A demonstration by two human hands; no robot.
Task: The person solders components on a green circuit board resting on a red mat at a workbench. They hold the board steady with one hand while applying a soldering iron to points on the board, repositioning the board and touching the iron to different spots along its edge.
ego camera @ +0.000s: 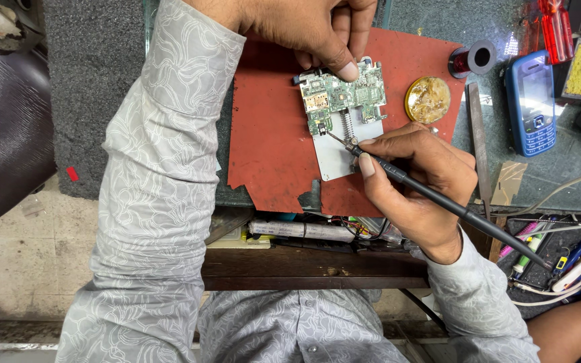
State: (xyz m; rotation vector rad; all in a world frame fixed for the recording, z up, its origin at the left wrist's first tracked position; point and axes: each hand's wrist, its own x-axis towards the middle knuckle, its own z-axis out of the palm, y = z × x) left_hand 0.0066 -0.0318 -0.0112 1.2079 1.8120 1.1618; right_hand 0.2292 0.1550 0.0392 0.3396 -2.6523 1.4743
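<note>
Standing right here, I'd worry the right hand (417,181) pinching that thin black soldering iron (438,200) slips across the green circuit board (343,96) on the red mat (270,134), since only left hand (317,27) fingertips pin it.

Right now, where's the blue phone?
In the head view, the blue phone lies face up at the upper right, on the green bench top, right of the round gold tin and the red mat.
</note>
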